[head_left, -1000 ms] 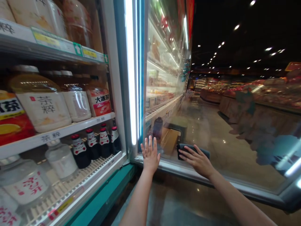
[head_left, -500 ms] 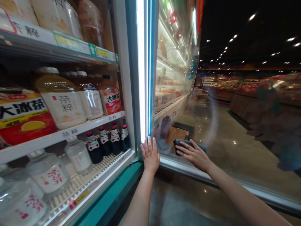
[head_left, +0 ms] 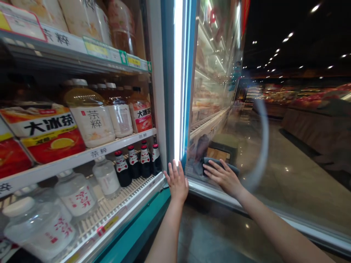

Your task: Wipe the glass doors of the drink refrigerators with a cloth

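Observation:
My left hand (head_left: 177, 182) is raised with its fingers spread, near the lower end of the bright light strip (head_left: 178, 91) on the fridge's edge; whether it touches is unclear. To its right, my right hand (head_left: 221, 176) has its fingers stretched out over the glass door (head_left: 274, 175), which stands swung out from the fridge. Neither hand holds anything. Left of my hands, dark bottles with red caps (head_left: 122, 171) and clear bottles with white caps (head_left: 76, 195) stand on the bottom shelf. Large tea bottles (head_left: 91, 122) fill the shelf above.
A white shelf edge (head_left: 79, 157) with labels runs across the fridge, above its teal base (head_left: 137, 226). Through the glass show a shiny floor (head_left: 290, 182), a brown carton (head_left: 215, 154) and display stands (head_left: 315, 120). More lit refrigerated shelves (head_left: 211, 87) appear behind the door.
The view has turned slightly left, so shelves and light strip sit further right. My hands keep nearly the same pose and place in the picture.

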Motion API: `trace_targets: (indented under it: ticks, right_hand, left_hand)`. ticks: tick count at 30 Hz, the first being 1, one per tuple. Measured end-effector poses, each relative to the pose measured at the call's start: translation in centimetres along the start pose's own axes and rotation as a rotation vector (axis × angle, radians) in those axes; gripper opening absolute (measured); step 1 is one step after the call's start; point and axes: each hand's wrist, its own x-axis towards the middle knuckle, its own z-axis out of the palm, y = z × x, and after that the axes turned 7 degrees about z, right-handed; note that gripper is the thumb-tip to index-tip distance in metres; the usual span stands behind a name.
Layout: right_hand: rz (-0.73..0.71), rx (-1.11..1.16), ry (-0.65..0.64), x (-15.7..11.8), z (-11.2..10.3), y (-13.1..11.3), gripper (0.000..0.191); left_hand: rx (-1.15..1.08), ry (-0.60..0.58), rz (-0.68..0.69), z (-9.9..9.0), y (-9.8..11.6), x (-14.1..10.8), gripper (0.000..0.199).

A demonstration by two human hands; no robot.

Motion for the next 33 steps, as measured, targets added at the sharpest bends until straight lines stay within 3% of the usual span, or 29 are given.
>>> trace_targets:
  ticks: [2, 4, 7, 11, 14, 16, 18, 20, 23, 27, 33]
  right_hand:
    - [0.179, -0.019, 0.048, 2.3, -0.6, -0.3, 0.045]
    - [0.256, -0.022, 0.089, 4.7, 0.0, -1.6, 0.049]
    - [0.109, -0.009, 0.077, 6.0, 2.5, -3.8, 0.041]
    - [-0.169, 0.016, 0.008, 4.1, 4.0, -4.1, 0.022]
    - [-0.035, -0.001, 0.027, 4.9, 2.1, -2.7, 0.025]
    - [0.13, -0.011, 0.105, 7.7, 0.3, -1.8, 0.037]
    - [0.207, -0.005, 0.218, 11.3, -1.0, -1.4, 0.048]
    - [0.158, -0.002, 0.292, 14.8, -1.3, -1.5, 0.054]
    - [0.106, -0.01, 0.291, 17.7, -0.2, -2.1, 0.06]
    - [0.111, -0.009, 0.234, 16.6, 2.0, -3.3, 0.068]
    - [-0.035, 0.066, 0.107, 9.9, 5.5, -5.2, 0.075]
  left_hand:
    - [0.002, 0.01, -0.017, 0.1, -0.5, 0.0, 0.091]
    - [0.008, 0.014, -0.027, 0.3, -0.8, -0.1, 0.09]
    - [0.016, 0.006, -0.036, 0.4, -0.9, -0.2, 0.09]
    - [0.009, 0.001, -0.038, 0.4, -1.2, -0.4, 0.091]
    - [-0.001, 0.015, -0.047, 0.5, -1.7, -0.4, 0.094]
    - [0.002, 0.028, -0.054, 0.5, -2.1, -0.3, 0.095]
    - [0.011, 0.037, -0.051, 0.4, -2.3, -0.3, 0.096]
    - [0.015, 0.032, -0.041, 0.3, -2.6, -0.3, 0.097]
    - [0.026, 0.021, -0.036, 0.0, -2.9, -0.5, 0.097]
    - [0.039, 0.02, -0.059, -0.2, -3.3, -0.9, 0.097]
    - [0.031, 0.008, -0.059, -0.5, -3.2, -1.0, 0.096]
